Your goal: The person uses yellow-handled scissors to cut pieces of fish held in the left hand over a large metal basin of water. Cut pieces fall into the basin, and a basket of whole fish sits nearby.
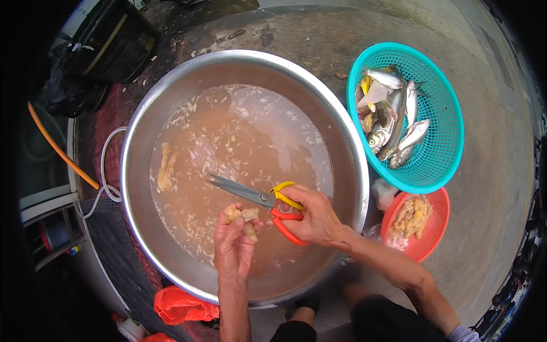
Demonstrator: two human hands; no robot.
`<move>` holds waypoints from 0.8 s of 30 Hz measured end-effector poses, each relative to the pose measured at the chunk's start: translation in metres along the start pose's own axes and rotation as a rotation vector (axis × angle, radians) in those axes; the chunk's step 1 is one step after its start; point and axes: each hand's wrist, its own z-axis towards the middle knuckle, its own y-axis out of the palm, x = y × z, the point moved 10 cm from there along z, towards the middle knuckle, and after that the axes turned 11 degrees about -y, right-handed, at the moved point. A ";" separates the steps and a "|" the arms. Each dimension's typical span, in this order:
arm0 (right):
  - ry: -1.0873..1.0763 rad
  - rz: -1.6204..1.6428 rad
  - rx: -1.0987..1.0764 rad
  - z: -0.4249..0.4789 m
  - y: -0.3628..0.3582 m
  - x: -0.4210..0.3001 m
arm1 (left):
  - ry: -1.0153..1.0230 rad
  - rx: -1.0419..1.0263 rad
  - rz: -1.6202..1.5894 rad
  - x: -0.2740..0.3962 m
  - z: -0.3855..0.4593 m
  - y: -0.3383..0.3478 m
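Note:
Over a wide metal basin (pixel 359 179) of murky water, my left hand (pixel 235 248) grips a pale yellowish piece of meat (pixel 241 215), perhaps a poultry foot. My right hand (pixel 314 213) holds scissors (pixel 263 197) by their yellow and red handles, the blades pointing left and slightly parted above the water. The blades lie just above the piece without cutting into it. A similar pale piece (pixel 166 169) floats near the basin's left side, and many whitish scraps drift on the water.
At the upper right, a turquoise plastic basket (pixel 444 124) holds several fish (pixel 412 134). Below it, a red plastic basket (pixel 442 231) holds pale meat pieces (pixel 412 216). A red plastic bag (pixel 181 305) lies at the basin's lower left. A black bucket (pixel 122 47) stands upper left; a pale hose (pixel 104 154) lies beside the basin.

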 end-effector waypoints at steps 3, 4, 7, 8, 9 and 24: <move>-0.156 -0.241 -0.019 -0.002 -0.013 -0.019 | 0.046 -0.005 0.017 0.012 -0.006 0.001; -0.194 -0.303 -0.032 -0.003 -0.016 -0.026 | 0.056 -0.008 0.044 0.016 -0.009 0.000; -0.273 -0.397 -0.083 -0.005 -0.024 -0.039 | 0.085 -0.001 0.072 0.027 -0.017 -0.001; -0.298 -0.414 -0.103 -0.005 -0.025 -0.043 | 0.095 0.005 0.073 0.031 -0.020 0.000; -0.309 -0.443 -0.114 -0.005 -0.027 -0.046 | 0.089 0.024 0.076 0.032 -0.021 0.002; -0.344 -0.481 -0.164 -0.010 -0.027 -0.041 | 0.122 0.002 0.161 0.046 -0.027 0.008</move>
